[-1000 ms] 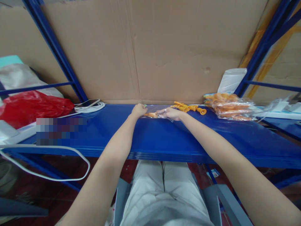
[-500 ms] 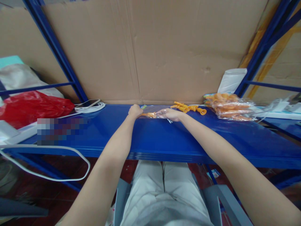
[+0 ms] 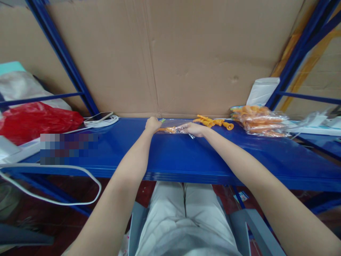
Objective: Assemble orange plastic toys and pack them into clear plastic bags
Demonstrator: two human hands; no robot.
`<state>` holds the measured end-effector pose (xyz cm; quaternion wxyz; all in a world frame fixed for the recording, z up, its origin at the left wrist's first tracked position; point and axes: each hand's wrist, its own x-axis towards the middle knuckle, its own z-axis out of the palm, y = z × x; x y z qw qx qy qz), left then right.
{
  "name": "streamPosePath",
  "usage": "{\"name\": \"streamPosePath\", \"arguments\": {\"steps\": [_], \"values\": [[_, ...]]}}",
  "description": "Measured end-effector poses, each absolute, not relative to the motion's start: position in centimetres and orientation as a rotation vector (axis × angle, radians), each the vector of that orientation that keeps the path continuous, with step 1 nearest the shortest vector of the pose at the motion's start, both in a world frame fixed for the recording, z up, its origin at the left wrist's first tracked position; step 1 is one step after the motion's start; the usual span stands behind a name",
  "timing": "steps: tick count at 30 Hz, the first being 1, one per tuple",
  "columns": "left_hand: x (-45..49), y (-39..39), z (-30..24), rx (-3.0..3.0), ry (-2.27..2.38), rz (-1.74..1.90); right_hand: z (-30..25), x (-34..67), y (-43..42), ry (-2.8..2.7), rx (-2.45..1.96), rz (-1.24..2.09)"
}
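Note:
A clear plastic bag [image 3: 173, 124] lies on the blue tabletop, with an orange plastic piece [image 3: 170, 129] inside it. At its left end, my left hand [image 3: 153, 124] is closed on the bag beside a small green printed patch. My right hand [image 3: 195, 129] grips the crinkled right end of the bag, with its fingertips partly hidden under the film. Just beyond my right hand lie several loose orange trumpet-shaped pieces [image 3: 215, 122].
Packed bags of orange pieces [image 3: 259, 121] are stacked at the right. A red plastic bag [image 3: 42, 121], a coiled white cable [image 3: 102, 121] and a phone [image 3: 106, 116] lie left. Cardboard [image 3: 191, 60] walls the back of the blue table [image 3: 181, 156]. A white cord [image 3: 98, 192] hangs over the front edge.
Almost nothing differs. Both hands keep their hold on the plastic bag, and the left hand has shifted very slightly over the green patch.

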<state>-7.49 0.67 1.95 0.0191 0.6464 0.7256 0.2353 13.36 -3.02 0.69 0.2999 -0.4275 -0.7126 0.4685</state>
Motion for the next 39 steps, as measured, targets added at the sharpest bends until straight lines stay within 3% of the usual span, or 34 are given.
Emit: {"name": "streamPosePath", "arguments": {"steps": [20,39], "values": [[-6.0,0.6,2.3,2.165,2.041,0.850,1.0,13.0,-3.4,-1.889,-1.178,1.203],[-4.8,0.2,1.7,2.419,1.843,0.674,1.1,13.1,-3.6,-1.902,-1.138,1.229]]}}
